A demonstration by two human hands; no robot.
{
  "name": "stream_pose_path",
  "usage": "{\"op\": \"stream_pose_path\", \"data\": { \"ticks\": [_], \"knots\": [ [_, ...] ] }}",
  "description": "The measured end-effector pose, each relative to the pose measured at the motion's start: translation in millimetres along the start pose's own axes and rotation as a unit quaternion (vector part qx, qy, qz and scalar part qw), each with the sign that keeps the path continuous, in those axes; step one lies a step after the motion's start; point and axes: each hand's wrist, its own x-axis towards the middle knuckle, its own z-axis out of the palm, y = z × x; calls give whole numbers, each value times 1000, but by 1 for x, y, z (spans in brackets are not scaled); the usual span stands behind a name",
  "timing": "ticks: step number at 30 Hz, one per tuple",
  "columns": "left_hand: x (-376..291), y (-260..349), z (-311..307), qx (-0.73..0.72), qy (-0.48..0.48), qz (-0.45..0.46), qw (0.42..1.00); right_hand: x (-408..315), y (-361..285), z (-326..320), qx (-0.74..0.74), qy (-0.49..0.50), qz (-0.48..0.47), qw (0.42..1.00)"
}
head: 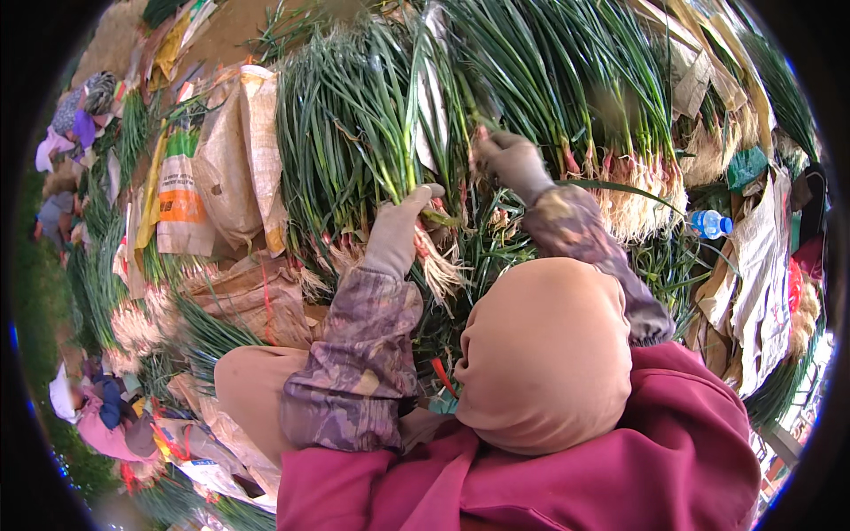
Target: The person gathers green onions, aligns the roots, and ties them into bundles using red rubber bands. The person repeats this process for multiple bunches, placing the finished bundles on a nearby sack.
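My left hand (397,232), in a pale knit glove, is closed around a small bunch of green onions (433,255). Its pinkish bases and white roots stick out below the fist, and the green leaves run up and away from me. To the right, my gloved right hand (518,164) is slightly blurred, its fingers at the reddish base of another green onion (479,141). Beyond my left hand lies a wide layer of green onions (339,126), leaves pointing away. A thick pile of green onions (564,73) with trimmed-looking, dense roots lies past my right hand.
Loose green leaves (501,232) cover the ground between my hands and knees. A small plastic water bottle (709,224) with a blue cap lies at right. Woven sacks (229,159) bearing print lie at left. Other people (109,418) sit among more onion bundles along the left rim.
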Motion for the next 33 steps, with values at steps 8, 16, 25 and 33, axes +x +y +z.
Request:
{"op": "stream_pose_path", "data": {
  "ticks": [8,16,25,33],
  "knots": [
    [1,-5,9,-137,18,-22,990,-18,1,13,-190,-8,-119,975],
    [-3,5,16,-86,24,-19,996,-91,-27,23,-65,-174,10,982],
    [-10,0,-6,-45,-91,18,995,-69,-37,19,-22,-257,-109,960],
    [-11,0,-7,226,-105,-49,967,-112,0,-12,264,-323,126,900]
  ]
}}
